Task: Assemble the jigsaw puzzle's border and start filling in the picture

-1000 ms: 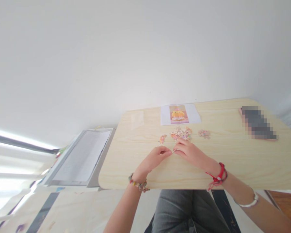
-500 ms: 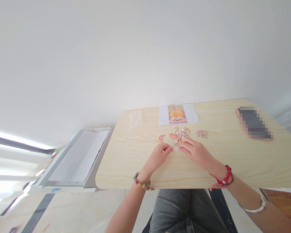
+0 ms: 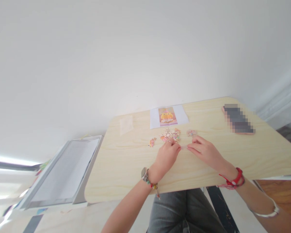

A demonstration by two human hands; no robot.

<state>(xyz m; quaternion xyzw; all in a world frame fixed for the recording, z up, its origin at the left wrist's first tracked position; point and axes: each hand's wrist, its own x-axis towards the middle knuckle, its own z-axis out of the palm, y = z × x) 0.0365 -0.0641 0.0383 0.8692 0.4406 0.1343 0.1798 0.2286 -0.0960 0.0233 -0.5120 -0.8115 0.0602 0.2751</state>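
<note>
Left hand (image 3: 167, 156): rests on the desk (image 3: 126, 161) near its middle, back of hand up, fingers curled narrow, fingertips pinched on the left end of a small pale puzzle piece (image 3: 183, 147).

Right hand (image 3: 205, 151): rests on the desk just right of the left hand, fingers narrow and partly extended, fingertips closed on the right end of the same puzzle piece. Piece thus held between both hands, at or just above the desk surface; too small to tell its print or whether it touches the wood.

Main pile of loose pieces (image 3: 171, 134): lies on the desk just beyond the left hand's knuckles, toward the far edge. Small cluster (image 3: 152, 142): lies left of the pile, apart from it. Second small cluster (image 3: 191, 132): lies right of the pile, just beyond the right hand's fingertips.

Reference sheet (image 3: 168, 116): white paper with a yellow-and-pink picture, flat at the far edge of the desk, beyond the pile. Clear plastic bag (image 3: 125, 124): flat near the far left corner. Phone (image 3: 238, 118): blurred out, near the far right corner, well apart from the hands.

Wrists: beaded bracelet (image 3: 148, 180) on the left, red cord bracelet (image 3: 234, 181) on the right, silver bangle (image 3: 265, 211) further up the right forearm.

Grey tray with white sheet (image 3: 63, 173): off the left edge of the desk, lower down.
</note>
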